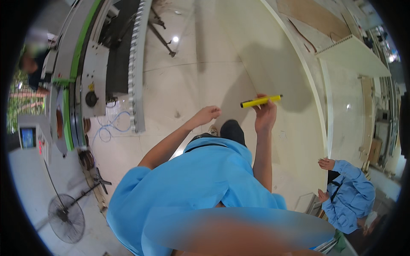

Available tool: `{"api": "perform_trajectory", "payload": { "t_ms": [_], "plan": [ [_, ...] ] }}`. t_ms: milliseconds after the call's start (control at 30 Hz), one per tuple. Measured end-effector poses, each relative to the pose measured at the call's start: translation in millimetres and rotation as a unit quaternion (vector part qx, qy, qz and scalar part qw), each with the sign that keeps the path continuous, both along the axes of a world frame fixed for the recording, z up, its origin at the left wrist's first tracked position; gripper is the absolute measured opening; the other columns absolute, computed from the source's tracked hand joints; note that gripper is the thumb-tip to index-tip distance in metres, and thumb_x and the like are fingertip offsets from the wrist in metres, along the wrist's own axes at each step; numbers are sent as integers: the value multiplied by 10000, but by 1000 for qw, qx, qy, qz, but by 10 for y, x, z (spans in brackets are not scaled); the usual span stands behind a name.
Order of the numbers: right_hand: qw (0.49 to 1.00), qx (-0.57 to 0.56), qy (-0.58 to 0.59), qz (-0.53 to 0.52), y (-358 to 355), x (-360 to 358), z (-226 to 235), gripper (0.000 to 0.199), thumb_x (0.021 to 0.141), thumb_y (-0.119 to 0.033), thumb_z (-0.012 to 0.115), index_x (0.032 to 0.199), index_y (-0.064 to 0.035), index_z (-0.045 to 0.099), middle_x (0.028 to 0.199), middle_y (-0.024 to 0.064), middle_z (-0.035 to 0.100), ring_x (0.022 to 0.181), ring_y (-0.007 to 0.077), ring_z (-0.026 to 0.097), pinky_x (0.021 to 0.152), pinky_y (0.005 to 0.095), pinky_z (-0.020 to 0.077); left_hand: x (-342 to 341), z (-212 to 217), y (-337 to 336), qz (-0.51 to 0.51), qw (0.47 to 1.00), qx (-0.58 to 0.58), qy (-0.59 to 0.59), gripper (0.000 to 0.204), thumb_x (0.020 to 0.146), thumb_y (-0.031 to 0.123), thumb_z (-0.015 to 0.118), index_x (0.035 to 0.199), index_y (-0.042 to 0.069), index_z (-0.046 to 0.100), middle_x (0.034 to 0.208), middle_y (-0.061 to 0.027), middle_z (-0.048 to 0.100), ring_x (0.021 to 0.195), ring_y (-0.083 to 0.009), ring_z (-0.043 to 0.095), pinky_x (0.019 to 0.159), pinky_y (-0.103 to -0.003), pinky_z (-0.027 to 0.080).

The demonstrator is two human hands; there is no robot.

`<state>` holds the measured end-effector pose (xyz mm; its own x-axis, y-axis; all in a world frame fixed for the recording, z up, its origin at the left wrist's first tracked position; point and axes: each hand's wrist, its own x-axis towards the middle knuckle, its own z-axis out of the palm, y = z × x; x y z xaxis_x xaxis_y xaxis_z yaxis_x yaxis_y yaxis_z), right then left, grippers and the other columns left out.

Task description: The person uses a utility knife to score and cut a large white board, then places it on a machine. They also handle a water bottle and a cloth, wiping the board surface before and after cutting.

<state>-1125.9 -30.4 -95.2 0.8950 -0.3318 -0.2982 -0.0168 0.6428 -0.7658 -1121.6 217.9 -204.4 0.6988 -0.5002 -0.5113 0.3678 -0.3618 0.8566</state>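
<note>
My right hand [265,116] is closed around a yellow marker pen [259,101] with dark ends, held crosswise in front of a large cream-coloured panel [299,141]. Whether the hand touches the panel I cannot tell. My left hand [206,116] hangs over the pale floor with its fingers curled in; anything inside them is hidden. At the panel's right edge, a co-worker in a light blue shirt [356,187] has both hands against it.
To the left stands a long machine with a green stripe [81,47] and a toothed rail [136,72]. A blue hose [109,128] lies coiled on the floor. A screen [28,137] and a standing fan [66,217] are at the lower left. More panels [358,55] are at the right.
</note>
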Motion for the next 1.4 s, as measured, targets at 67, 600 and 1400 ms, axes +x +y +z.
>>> {"api": "perform_trajectory", "payload": {
  "t_ms": [67, 600, 1400],
  "plan": [
    [990, 110, 10, 93, -36, 615, -35, 418, 1006, -290, 438, 1291, 3, 522, 1061, 163, 654, 874, 254, 625, 846, 405, 480, 618, -57, -12, 16, 1000, 17, -13, 346, 980, 278, 591, 1171, -3, 651, 1066, -76, 693, 980, -163, 632, 874, -310, 487],
    [915, 52, 82, 392, 832, 5814, 79, 396, 1020, -229, 470, 1353, -15, 471, 1080, 170, 647, 722, 133, 606, 599, 275, 501, 3896, -222, 1481, 340, 924, 102, 140, 351, 976, 363, 601, 1161, 70, 652, 994, -34, 682, 884, -125, 621, 793, -270, 479],
    [974, 41, 84, -206, 1025, 10892, -18, 327, 1073, -301, 455, 1126, 2, 565, 765, 55, 555, 511, 54, 411, 417, 195, 329, 12951, 445, 1184, -52, 992, 62, -99, 342, 968, 300, 605, 1154, 18, 661, 1033, -102, 711, 951, -189, 655, 859, -322, 502]
  ]
}}
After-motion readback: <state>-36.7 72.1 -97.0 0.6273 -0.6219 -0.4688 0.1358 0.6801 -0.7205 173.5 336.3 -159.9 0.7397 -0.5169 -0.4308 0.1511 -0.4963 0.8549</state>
